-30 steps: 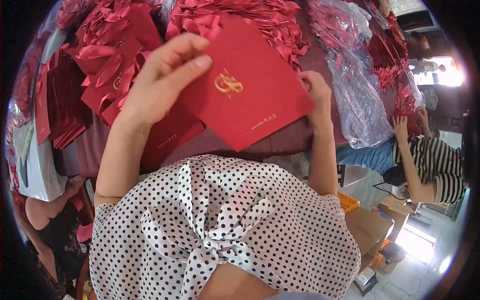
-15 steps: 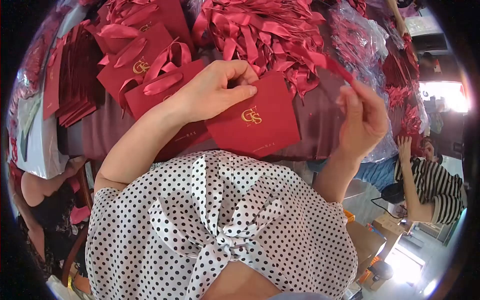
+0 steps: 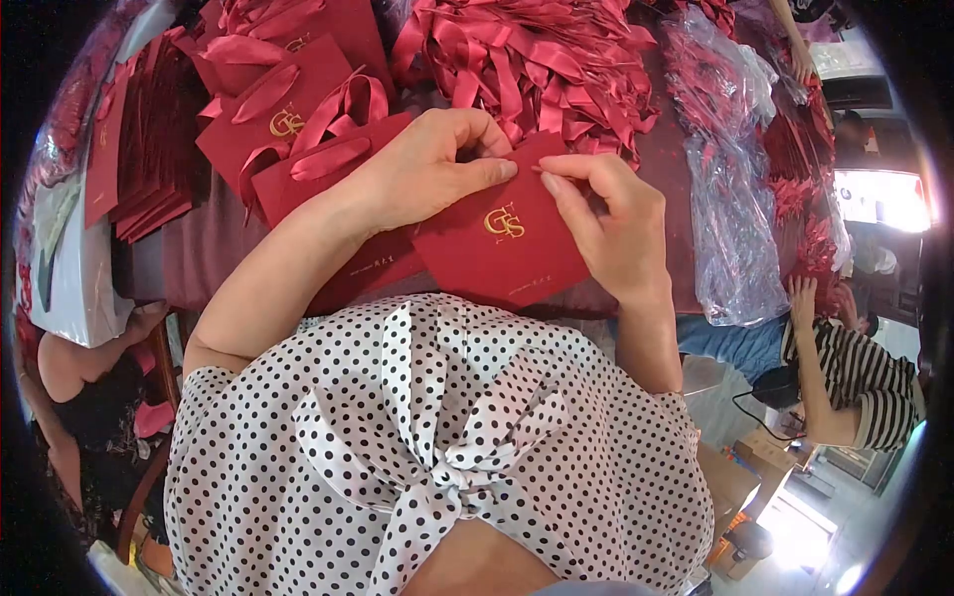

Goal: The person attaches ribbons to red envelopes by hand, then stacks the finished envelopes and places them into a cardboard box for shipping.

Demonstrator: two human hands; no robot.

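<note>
A red paper gift bag point(image 3: 504, 258) with a gold monogram lies tilted in front of my body. My left hand point(image 3: 437, 167) pinches its top edge, thumb on the front face and the other fingers partly behind it. My right hand point(image 3: 618, 221) is at the bag's upper right, thumb and forefinger pressed together on a small red ribbon end close to the bag's face. How the rest of that ribbon runs is hidden. Under my left forearm lies another red bag point(image 3: 383, 260), with a ribbon handle.
Finished-looking bags with ribbon handles point(image 3: 285, 89) overlap at the upper left, beside a stack of flat bags point(image 3: 149, 149). A heap of red ribbons point(image 3: 537, 70) lies ahead. Clear plastic wrapping point(image 3: 730, 238) is at right. Co-workers sit on both sides, one in a striped sleeve point(image 3: 884, 397).
My right hand has moved left and down from beside the bag to its top edge, bringing the ribbon end with it. My left hand keeps its pinch on the bag.
</note>
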